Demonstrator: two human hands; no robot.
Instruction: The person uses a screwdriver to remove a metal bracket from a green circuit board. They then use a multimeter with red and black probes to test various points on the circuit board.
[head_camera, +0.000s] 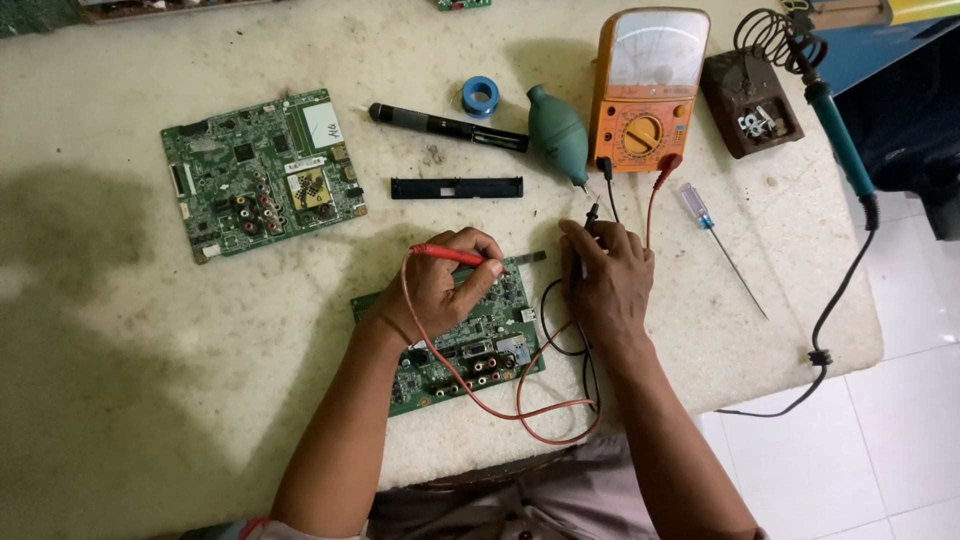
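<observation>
We hold the red probe (447, 254) in our left hand (440, 285), fingers pinched closed around it, its tip down on the near circuit board (470, 345), which lies close to the bench's front edge just ahead of our body. Our right hand (605, 285) is closed around the black probe (587, 232), held upright just off the board's right edge, over bare bench (130, 420). The red wire (520, 405) and the black wire loop between our wrists, and the red loop hangs right at the front edge. Both leads run up to the orange meter (645, 95) at the far side. Just left of the meter lies a green rubber blower (558, 133), then a blue roll of tape (481, 96), a black pen-shaped tool (447, 127) and a flat black strip (456, 187). A second circuit board (262, 172) sits well apart at the far left, with wide open surface below it. To the right, a blue-handled screwdriver (712, 243) lies alone, with free room between it and the bench's right edge. The soldering iron (835, 125) rests in its stand (750, 105) at the far right corner, its cord (835, 310) dropping over the edge towards the tiled floor (880, 440).
</observation>
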